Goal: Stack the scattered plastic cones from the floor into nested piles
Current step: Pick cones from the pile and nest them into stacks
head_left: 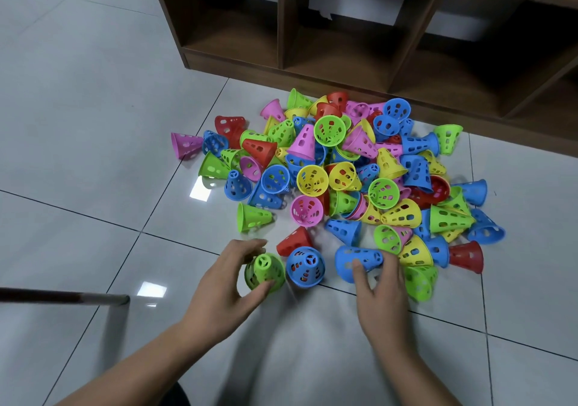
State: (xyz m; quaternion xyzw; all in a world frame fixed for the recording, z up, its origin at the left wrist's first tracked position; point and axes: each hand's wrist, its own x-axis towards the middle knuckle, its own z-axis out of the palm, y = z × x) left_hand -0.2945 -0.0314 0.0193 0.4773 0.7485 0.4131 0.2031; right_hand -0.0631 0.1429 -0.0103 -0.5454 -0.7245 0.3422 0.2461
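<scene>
- The pale tiled floor [78, 108] filled most of my feed from the head camera, glossy enough to throw back two patches of light
- A dark wooden shelf unit [283, 23] stood on it across the top of the view, its open compartments facing me
- The heap of cones [344, 167], perforated plastic in pink, red, blue, green and yellow, lay tumbled on the tiles just in front of the shelf unit, most of them on their sides and pointing every way
- A thin rod [62, 296] reached in from the left edge, well apart from the heap
- The left hand [219, 290] was at the near edge of the heap, fingers and thumb curled round a green cone [266, 269] whose narrow end faced the camera
- The right hand [381, 299] gripped a blue cone [356, 257] lying on its side, thumb pressed on its wall and fingers wrapped round the far side
- Between the two hands I saw a second blue cone [305, 266] standing wide end down on the floor
- A red cone [295, 241] lay on its side just beyond that one, at the edge of the heap
</scene>
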